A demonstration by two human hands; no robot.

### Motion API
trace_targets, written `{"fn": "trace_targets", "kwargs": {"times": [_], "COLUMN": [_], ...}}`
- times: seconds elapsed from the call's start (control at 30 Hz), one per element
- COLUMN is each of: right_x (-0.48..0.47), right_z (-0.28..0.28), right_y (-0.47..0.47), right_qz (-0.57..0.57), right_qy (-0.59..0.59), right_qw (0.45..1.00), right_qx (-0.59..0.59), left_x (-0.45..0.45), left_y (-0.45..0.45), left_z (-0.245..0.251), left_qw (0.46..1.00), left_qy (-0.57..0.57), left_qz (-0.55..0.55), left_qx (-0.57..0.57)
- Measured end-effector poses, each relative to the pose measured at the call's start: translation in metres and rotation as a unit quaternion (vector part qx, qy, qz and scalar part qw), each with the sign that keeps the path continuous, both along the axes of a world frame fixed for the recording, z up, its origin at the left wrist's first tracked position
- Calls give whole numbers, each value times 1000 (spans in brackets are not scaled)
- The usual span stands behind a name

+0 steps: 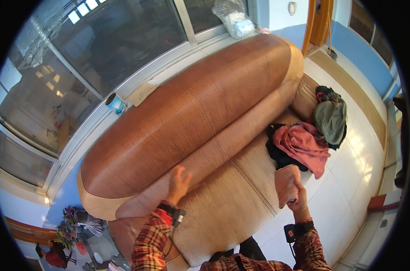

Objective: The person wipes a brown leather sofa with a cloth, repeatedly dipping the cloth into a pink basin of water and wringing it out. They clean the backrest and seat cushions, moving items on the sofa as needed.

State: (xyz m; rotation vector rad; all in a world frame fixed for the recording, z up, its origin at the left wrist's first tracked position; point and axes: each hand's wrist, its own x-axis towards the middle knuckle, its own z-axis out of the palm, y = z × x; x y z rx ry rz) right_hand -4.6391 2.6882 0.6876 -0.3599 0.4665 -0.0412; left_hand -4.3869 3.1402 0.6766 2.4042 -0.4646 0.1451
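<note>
A brown leather sofa (pixel 191 122) with worn, creased seat and back stretches before me. My left hand (pixel 179 184) hangs over the sofa's front part of the backrest, fingers spread and nothing in them; whether it touches the leather I cannot tell. In my right hand (pixel 302 196) is a folded pinkish cloth (pixel 286 184), held up near the seat's right end. Just beyond that cloth lies a heap of clothes, with a red garment (pixel 301 139) over black fabric.
An olive-green garment (pixel 330 118) drapes over the right armrest. Along the windowsill stand a blue can (pixel 116 103), a piece of cardboard (pixel 143 94) and a plastic bag (pixel 237 23) with things inside. Potted plants (pixel 67 227) are at lower left. White floor tiles (pixel 352 162) run along the right.
</note>
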Motion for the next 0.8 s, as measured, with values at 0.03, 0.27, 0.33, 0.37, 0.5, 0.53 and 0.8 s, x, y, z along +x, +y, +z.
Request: {"fn": "trace_targets", "kwargs": {"times": [0.03,0.27,0.33,0.37,0.5,0.53,0.8], "right_x": [24,263,334,365,477,490,470], "right_z": [-11,25,47,58,86,86,59], "right_y": [16,51,62,70,125,148,370], "right_qz": [-5,28,16,-12,-22,-9,-20], "right_qy": [42,-85,-176,-197,-154,-199,-332], "right_qw": [999,899,816,774,857,737,348], "right_qx": [-15,-428,-550,-601,-492,-645,-877], "left_x": [26,185,198,200,204,206,206], "left_y": [21,136,153,157,167,167,165], "left_z": [15,119,119,114,94,92,95], "left_qw": [998,920,889,892,896,899,903], "left_qy": [-51,-137,-133,-142,-140,-143,-134], "left_qz": [34,269,298,293,288,284,282], "left_qx": [29,249,321,314,308,302,294]}}
